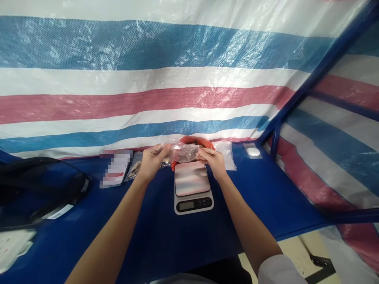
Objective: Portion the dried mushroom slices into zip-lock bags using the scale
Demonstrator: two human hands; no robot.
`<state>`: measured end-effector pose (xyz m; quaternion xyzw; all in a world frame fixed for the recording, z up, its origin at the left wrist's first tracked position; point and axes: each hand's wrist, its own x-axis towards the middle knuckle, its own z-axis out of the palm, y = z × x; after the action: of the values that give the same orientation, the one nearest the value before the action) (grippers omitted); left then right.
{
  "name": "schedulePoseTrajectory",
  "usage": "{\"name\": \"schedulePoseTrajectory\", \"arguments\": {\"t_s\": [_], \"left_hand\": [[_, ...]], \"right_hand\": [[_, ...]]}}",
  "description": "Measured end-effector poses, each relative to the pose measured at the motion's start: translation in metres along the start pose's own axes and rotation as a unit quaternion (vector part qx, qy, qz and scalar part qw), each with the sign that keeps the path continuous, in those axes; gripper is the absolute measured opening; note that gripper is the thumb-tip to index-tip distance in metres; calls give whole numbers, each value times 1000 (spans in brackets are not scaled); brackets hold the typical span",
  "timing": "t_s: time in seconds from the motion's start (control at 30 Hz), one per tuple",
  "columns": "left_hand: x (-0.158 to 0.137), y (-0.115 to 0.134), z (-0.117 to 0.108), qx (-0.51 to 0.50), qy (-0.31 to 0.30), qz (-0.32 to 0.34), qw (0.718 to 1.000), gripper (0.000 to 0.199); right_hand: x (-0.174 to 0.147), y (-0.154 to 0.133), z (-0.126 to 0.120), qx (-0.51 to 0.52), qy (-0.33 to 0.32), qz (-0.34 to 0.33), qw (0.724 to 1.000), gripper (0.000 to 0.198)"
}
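Between my two hands a clear plastic bag (185,153) is stretched above the far end of a kitchen scale (192,179). My left hand (153,159) pinches the bag's left end, thumb on top. The right end is gripped between the fingers and thumb of my right hand (213,157). Whatever may be in the bag is hard to make out through the glare. Right behind it lies an orange-red bag (197,140), partly covered. The scale has a shiny plate and a small display, whose reading I cannot make out.
Left of the scale lie a clear bag with brownish pieces (134,167) and a blurred packet (117,169). White sheets (226,154) and a white oval object (253,152) are on the right. A black strapped item (59,189) is far left. Striped sheeting (148,98) walls the blue table (160,236).
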<state>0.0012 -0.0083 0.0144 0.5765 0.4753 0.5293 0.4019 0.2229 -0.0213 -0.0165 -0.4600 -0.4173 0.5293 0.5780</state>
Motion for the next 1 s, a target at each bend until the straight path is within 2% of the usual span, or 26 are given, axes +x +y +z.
{"name": "schedulePoseTrajectory", "arguments": {"t_s": [0.17, 0.3, 0.5, 0.7, 0.87, 1.0], "left_hand": [[-21, -37, 14, -75, 13, -9, 997, 39], [-28, -54, 16, -61, 25, -14, 998, 39], [-28, -52, 17, -100, 50, -14, 994, 38], [-29, -49, 23, -147, 86, -46, 984, 35], [-30, -51, 24, -183, 84, -49, 978, 30], [-27, -53, 17, -163, 81, -57, 982, 34]], "right_hand": [[-7, 4, -4, 6, -1, -22, 1000, 37], [-3, 10, -11, 38, 21, -7, 999, 40], [-6, 18, -14, 4, 22, -11, 1000, 39], [-7, 20, -15, 7, 54, -39, 998, 42], [-7, 23, -15, 21, 64, -56, 996, 40], [-7, 23, -15, -4, 60, -58, 997, 42]]}}
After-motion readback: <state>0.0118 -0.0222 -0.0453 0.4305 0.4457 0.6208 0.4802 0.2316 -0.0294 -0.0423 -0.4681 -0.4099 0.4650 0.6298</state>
